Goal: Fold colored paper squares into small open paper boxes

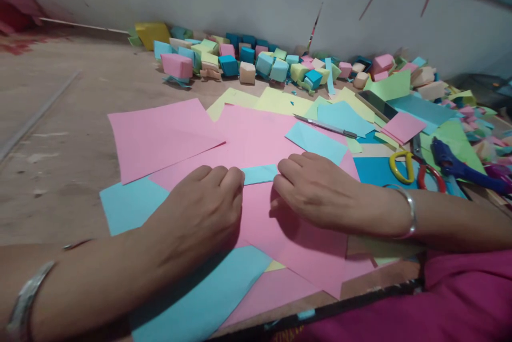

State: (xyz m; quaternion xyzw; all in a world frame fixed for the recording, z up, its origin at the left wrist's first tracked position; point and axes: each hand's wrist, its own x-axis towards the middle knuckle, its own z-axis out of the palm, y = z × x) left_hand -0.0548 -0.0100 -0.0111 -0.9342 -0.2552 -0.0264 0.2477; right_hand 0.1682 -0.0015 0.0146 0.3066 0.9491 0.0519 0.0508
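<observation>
Between my two hands runs a narrow folded strip of light blue paper [260,174], over a pink sheet [256,139]. My left hand [208,203] is closed on the strip's left end, fingers curled. At the other end my right hand [316,187] pinches it, and my palms hide both tips. Beneath and around lie more loose sheets: a pink one [164,139] at the left, a light blue one [204,294] near the front edge, and a light blue piece [316,139] just behind my right hand.
Small folded paper boxes [228,64] in several colours line the wall. A pen-shaped cutter [326,126] lies on the papers, with a phone [376,104] farther right. Yellow-and-red-handled scissors [402,168] and a blue glue gun [464,166] sit beyond my right forearm.
</observation>
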